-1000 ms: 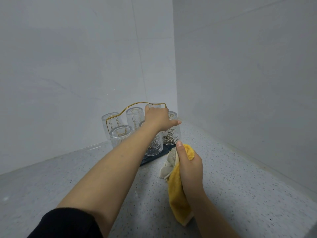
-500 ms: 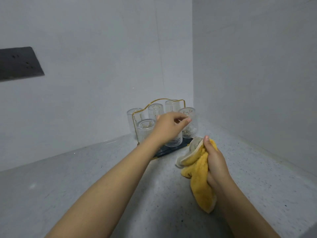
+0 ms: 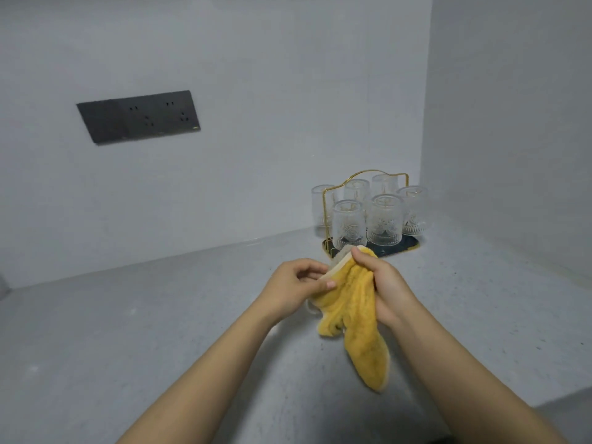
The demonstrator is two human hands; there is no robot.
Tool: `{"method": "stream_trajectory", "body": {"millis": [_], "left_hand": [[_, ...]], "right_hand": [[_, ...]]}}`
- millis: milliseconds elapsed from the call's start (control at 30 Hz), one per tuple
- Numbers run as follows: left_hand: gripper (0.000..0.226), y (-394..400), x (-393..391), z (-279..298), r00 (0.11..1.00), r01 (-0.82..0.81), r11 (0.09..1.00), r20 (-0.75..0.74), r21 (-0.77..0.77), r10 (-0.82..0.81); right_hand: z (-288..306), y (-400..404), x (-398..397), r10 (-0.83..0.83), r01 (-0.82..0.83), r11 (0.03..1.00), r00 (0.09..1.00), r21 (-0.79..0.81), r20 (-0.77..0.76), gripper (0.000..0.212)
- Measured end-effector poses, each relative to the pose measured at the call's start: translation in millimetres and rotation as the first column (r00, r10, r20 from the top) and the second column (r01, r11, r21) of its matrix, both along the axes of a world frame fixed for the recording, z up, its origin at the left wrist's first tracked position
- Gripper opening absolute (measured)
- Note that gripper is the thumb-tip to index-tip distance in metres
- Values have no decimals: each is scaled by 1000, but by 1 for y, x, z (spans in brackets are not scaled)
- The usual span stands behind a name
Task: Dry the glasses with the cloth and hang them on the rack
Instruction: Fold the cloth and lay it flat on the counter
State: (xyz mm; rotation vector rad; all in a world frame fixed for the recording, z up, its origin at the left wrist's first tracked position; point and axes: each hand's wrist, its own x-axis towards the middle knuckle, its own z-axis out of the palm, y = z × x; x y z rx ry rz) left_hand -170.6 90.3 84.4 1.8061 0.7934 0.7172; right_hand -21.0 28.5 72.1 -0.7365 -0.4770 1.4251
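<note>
The head view shows our two bare forearms reaching in from six o'clock over the grey speckled stone countertop (image 3: 160,315). Our right hand (image 3: 382,288) is clamped around the bunched upper part of the soft yellow terry cloth (image 3: 355,315), whose pale backing shows at its top fold and whose loose tail hangs down toward five o'clock. Our left hand (image 3: 296,282), just beside it at nine o'clock, has its fingers curled, with thumb and fingertips pinching the pale edge of the cloth.

We judge the cloth light and limp: it will sag wherever it is not held, so a bunched grip near the middle, or two corners, suits it best.

Farther off, at twelve o'clock in the corner of the pale walls, stands the gold wire rack (image 3: 365,174) on its dark oval tray (image 3: 407,243). Six clear ribbed drinking glasses (image 3: 382,219) hang upside down on it, close together; we see none loose on the counter, so the hanging looks done.

The glasses we judge rigid, smooth, slippery if wet and fragile; each is best taken around its patterned side wall and lifted straight up off its peg.

On the far wall at ten o'clock sits a dark rectangular socket panel (image 3: 137,116).
</note>
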Motion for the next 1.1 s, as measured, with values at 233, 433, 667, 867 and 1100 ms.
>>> {"method": "stream_trajectory", "body": {"millis": [233,433,667,867,1100], "left_hand": [[11,-3,-84,-6,993,-114,993,-3,16,114],[15,0,-116,1,998,44,993,44,-112,-39],[16,8,-138,27,994,-102,992,-38,-67,100],[21,16,-148,52,982,-186,982,30,-34,187],[27,23,-182,76,922,-276,947,-232,164,309]], "right_hand": [[7,5,-54,158,-138,985,958,-101,239,34],[28,18,-76,242,-253,965,775,-65,584,14],[51,27,-67,200,-316,946,375,-78,905,16],[66,29,-54,289,-368,899,90,-238,953,43],[79,27,-49,215,-366,919,157,-145,964,31]]}}
